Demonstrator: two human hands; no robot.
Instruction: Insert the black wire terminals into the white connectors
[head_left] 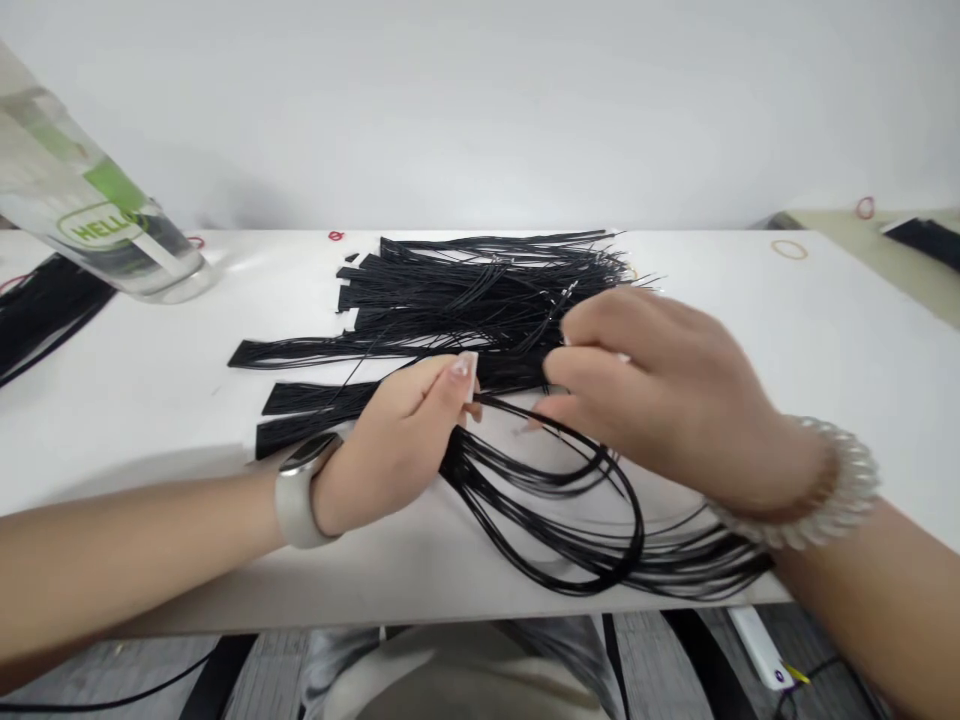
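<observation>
A pile of thin black cords (480, 290) lies across the middle of the white table (150, 400). My left hand (405, 435), with a pale watch on the wrist, is closed on a bunch of black cords (570, 520) that loops down toward the table's near edge. My right hand (637, 390), wearing a clear coiled band at the wrist, hovers over the pile with its fingers curled and pinched at the cords near the left hand's fingertips. What exactly the right fingers grip is hidden under the hand.
A clear plastic bottle (82, 215) with a green label stands at the far left. More black cords (37, 310) lie at the left edge. Small rubber bands (789, 249) lie at the back and right. A second surface (900, 250) adjoins at the right.
</observation>
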